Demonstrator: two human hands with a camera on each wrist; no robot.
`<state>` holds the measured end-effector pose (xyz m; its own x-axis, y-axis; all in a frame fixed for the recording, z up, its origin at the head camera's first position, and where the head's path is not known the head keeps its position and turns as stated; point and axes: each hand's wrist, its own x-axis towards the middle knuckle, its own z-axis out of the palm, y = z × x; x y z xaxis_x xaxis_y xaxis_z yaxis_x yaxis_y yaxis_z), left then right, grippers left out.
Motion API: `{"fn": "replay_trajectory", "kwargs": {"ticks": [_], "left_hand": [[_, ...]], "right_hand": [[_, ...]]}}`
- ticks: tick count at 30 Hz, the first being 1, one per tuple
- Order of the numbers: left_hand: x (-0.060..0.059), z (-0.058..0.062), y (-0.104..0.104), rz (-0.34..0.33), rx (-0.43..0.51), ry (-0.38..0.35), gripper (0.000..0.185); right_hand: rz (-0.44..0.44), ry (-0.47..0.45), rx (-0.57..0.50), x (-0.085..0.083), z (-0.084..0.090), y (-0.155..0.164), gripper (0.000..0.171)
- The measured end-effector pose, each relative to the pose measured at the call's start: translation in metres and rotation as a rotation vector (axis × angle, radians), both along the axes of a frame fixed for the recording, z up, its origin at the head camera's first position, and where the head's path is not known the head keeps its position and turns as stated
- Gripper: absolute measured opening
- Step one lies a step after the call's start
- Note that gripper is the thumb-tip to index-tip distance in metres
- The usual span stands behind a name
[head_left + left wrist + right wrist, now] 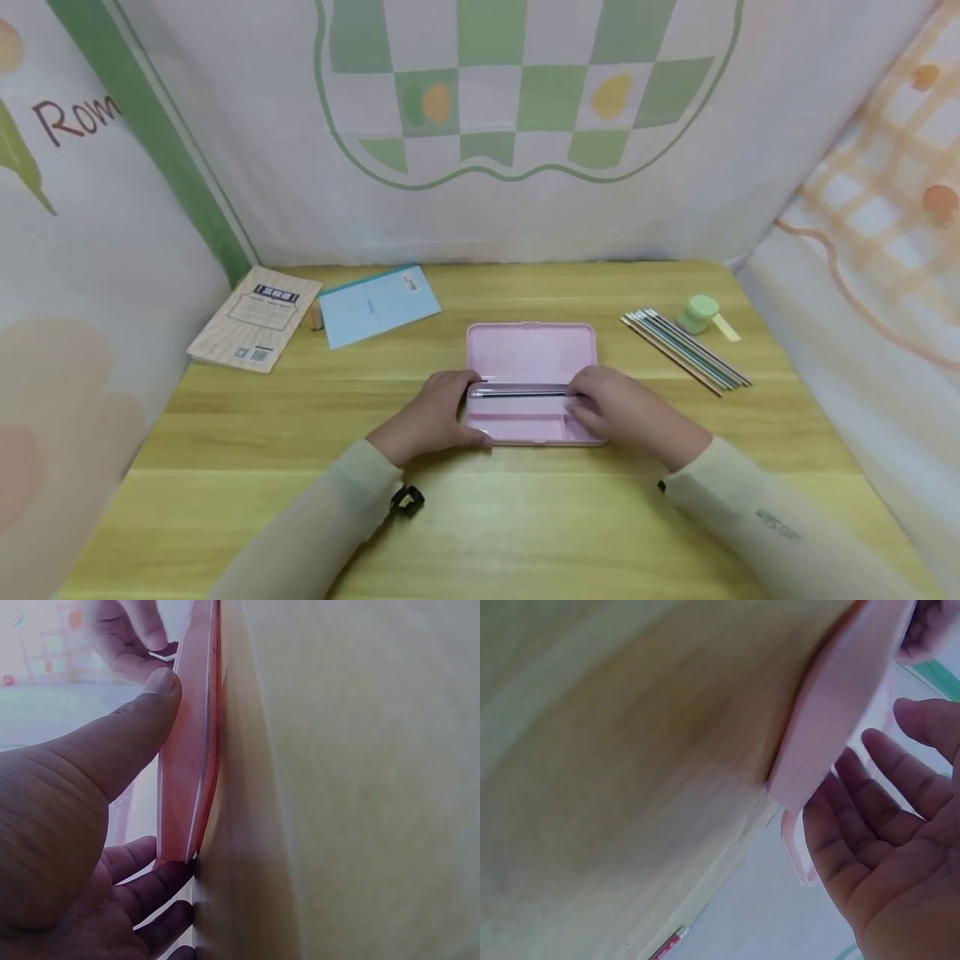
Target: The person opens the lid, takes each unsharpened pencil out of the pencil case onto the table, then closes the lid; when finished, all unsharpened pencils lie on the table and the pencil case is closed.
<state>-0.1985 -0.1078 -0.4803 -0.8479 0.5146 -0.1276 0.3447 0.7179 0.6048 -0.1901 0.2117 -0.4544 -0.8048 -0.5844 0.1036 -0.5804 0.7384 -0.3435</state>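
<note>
A pink pencil case point(531, 354) lies on the table with its lid raised at the back. A dark pencil point(521, 393) lies lengthwise in its long compartment. My left hand point(438, 412) holds the case's left end, thumb at the front edge and fingers behind. In the left wrist view, the thumb point(161, 682) presses the pink wall. Over the case's right end is my right hand point(618, 408), its fingers dipping inside beside the pencil's right end. From the right wrist, the fingers point(889, 814) look loosely bent and the thumb stands apart from them; no pencil shows between them.
Several pencils point(686, 354) lie in a bundle to the right, beside a green round container point(699, 313) and a pale yellow strip point(726, 327). At the back left are a blue notebook point(378, 308) and a beige booklet point(258, 318), with a small brown item point(316, 317) between them.
</note>
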Motion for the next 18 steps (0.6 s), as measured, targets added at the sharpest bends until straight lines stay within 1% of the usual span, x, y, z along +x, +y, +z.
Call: {"fn": "replay_trajectory", "kwargs": {"ticks": [3,6,10,13,18], "left_hand": [[0.000,-0.001,-0.001,-0.003,0.002,0.009,0.108],[0.000,-0.001,-0.001,-0.007,0.001,0.010,0.109],[0.000,0.001,-0.001,-0.004,0.008,0.003,0.108],[0.000,0.002,-0.001,-0.002,0.012,-0.003,0.108],[0.001,0.003,-0.001,0.002,0.011,-0.003,0.107]], "right_hand": [[-0.011,0.026,0.030,-0.001,-0.003,-0.004,0.011],[-0.050,0.010,0.031,0.001,-0.003,-0.004,0.016],[-0.072,-0.005,0.048,0.002,-0.001,-0.006,0.021],[-0.062,-0.006,0.057,0.004,0.000,-0.009,0.021],[-0.049,0.004,0.035,0.007,-0.001,-0.013,0.017]]}}
